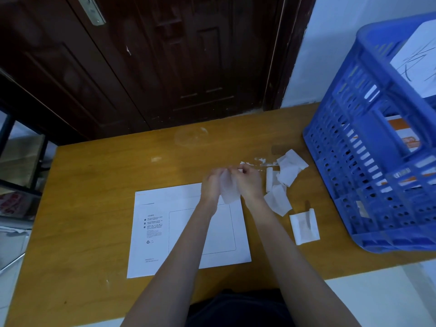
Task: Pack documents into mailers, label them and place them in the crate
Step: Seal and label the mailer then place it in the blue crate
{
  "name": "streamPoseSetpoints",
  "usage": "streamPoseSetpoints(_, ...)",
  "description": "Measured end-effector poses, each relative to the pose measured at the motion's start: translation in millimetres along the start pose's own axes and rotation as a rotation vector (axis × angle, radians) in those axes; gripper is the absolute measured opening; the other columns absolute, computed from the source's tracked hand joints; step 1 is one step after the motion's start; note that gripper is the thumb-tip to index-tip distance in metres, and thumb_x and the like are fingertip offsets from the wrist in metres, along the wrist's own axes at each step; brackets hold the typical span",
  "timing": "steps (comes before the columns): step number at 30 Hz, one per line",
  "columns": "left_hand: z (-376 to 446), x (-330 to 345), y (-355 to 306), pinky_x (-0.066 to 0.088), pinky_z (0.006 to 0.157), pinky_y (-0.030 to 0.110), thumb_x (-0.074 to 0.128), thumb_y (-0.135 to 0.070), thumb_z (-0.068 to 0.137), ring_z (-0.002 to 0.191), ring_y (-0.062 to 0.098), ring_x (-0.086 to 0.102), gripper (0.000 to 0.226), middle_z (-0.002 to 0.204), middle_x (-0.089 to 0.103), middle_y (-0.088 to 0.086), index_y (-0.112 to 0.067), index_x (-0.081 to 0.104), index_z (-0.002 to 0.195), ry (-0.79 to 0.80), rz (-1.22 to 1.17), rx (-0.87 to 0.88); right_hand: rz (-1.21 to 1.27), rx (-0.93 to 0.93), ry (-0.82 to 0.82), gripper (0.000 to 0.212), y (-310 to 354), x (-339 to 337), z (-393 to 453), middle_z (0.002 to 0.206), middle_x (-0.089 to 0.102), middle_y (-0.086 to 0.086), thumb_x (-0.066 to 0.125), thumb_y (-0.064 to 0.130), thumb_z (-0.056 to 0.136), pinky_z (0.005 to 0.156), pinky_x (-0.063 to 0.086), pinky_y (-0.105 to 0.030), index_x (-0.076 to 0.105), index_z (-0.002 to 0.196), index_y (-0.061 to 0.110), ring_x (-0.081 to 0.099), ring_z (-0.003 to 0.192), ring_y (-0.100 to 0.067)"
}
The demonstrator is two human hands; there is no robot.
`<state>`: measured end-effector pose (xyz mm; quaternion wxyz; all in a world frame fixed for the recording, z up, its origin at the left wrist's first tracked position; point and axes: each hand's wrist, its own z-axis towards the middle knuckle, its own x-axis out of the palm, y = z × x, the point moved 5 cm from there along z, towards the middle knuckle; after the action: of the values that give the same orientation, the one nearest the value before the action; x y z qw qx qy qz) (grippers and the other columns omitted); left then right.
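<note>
Blue slatted crate [368,166] at right on wooden table [99,175], tilted; holds white sheet with pen strokes [417,60] at far side, orange-and-white mailers [405,138] visible through slats. White mailer [155,234] flat at centre, printed side up. Left hand [212,182] and right hand [250,180] together above mailer's far edge, both pinching small white label [228,190]. Loose white paper scraps [290,168] between hands and crate; another label piece [304,226] nearer.

Head camera, looking steeply down, close over table [94,166].
</note>
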<state>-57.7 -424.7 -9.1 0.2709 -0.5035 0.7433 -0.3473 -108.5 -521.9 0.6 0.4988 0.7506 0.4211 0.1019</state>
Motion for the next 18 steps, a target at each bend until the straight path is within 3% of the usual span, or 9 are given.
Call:
streamPoseSetpoints(2, -4, -2, -6, 0.044, 0.084, 0.037, 0.044, -0.038, 0.094, 0.095, 0.027, 0.055, 0.039, 0.102, 0.060, 0.007, -0.009, 0.064, 0.110, -0.186, 0.138, 0.031, -0.131, -0.115, -0.070, 0.018, 7, -1, -5, 0.070, 0.055, 0.007, 0.059, 0.031, 0.091, 0.056, 0.035, -0.023, 0.057, 0.081, 0.016, 0.054, 0.072, -0.016)
streamPoseSetpoints(4, -12, -1, -12, 0.046, 0.082, 0.037, 0.041, -0.047, 0.091, 0.090, 0.026, 0.058, 0.045, 0.094, 0.063, 0.005, -0.012, 0.067, 0.101, -0.298, 0.291, 0.086, -0.250, -0.201, -0.123, 0.018, 12, 1, -10, 0.071, 0.057, 0.005, 0.056, 0.033, 0.092, 0.055, 0.036, -0.026, 0.054, 0.081, 0.019, 0.054, 0.068, -0.016)
streamPoseSetpoints(6, -13, 4, -16, 0.047, 0.071, 0.034, 0.043, -0.053, 0.091, 0.078, 0.022, 0.060, 0.048, 0.081, 0.065, 0.004, -0.011, 0.066, 0.084, -0.308, 0.361, 0.196, -0.305, -0.274, -0.151, 0.021, 15, 4, -14, 0.069, 0.057, 0.001, 0.053, 0.030, 0.094, 0.055, 0.035, -0.028, 0.053, 0.079, 0.016, 0.054, 0.065, -0.017)
streamPoseSetpoints(9, -8, 6, -18, 0.035, 0.059, 0.029, 0.047, -0.036, 0.097, 0.056, 0.015, 0.046, 0.044, 0.059, 0.050, 0.002, -0.013, 0.047, 0.059, -0.240, 0.209, 0.284, -0.181, -0.256, -0.135, 0.027, 12, 4, -13, 0.063, 0.051, -0.006, 0.053, 0.025, 0.095, 0.054, 0.032, -0.027, 0.054, 0.077, 0.005, 0.047, 0.057, -0.015)
streamPoseSetpoints(12, -7, 5, -14, 0.031, 0.055, 0.029, 0.048, -0.033, 0.098, 0.057, 0.016, 0.038, 0.040, 0.059, 0.040, 0.001, -0.015, 0.041, 0.063, -0.205, -0.021, 0.142, 0.221, -0.020, -0.089, 0.024, 3, 4, -10, 0.069, 0.052, -0.005, 0.056, 0.028, 0.095, 0.050, 0.036, -0.023, 0.054, 0.080, 0.008, 0.049, 0.062, -0.015)
streamPoseSetpoints(15, -9, 8, -3, 0.043, 0.058, 0.027, 0.050, -0.034, 0.097, 0.063, 0.018, 0.055, 0.029, 0.071, 0.058, 0.004, -0.011, 0.055, 0.080, -0.210, -0.239, -0.023, 0.452, 0.179, -0.131, 0.018, -4, 9, -13, 0.065, 0.050, -0.003, 0.054, 0.025, 0.096, 0.050, 0.038, -0.025, 0.052, 0.090, 0.008, 0.047, 0.056, -0.014)
streamPoseSetpoints(18, -12, 9, 0, 0.050, 0.062, 0.029, 0.051, -0.033, 0.097, 0.065, 0.018, 0.060, 0.029, 0.082, 0.062, 0.009, -0.005, 0.057, 0.099, -0.207, -0.406, -0.107, 0.582, 0.279, -0.133, 0.020, -9, 12, -13, 0.056, 0.045, -0.007, 0.056, 0.027, 0.095, 0.052, 0.037, -0.028, 0.050, 0.092, 0.009, 0.043, 0.049, -0.019)
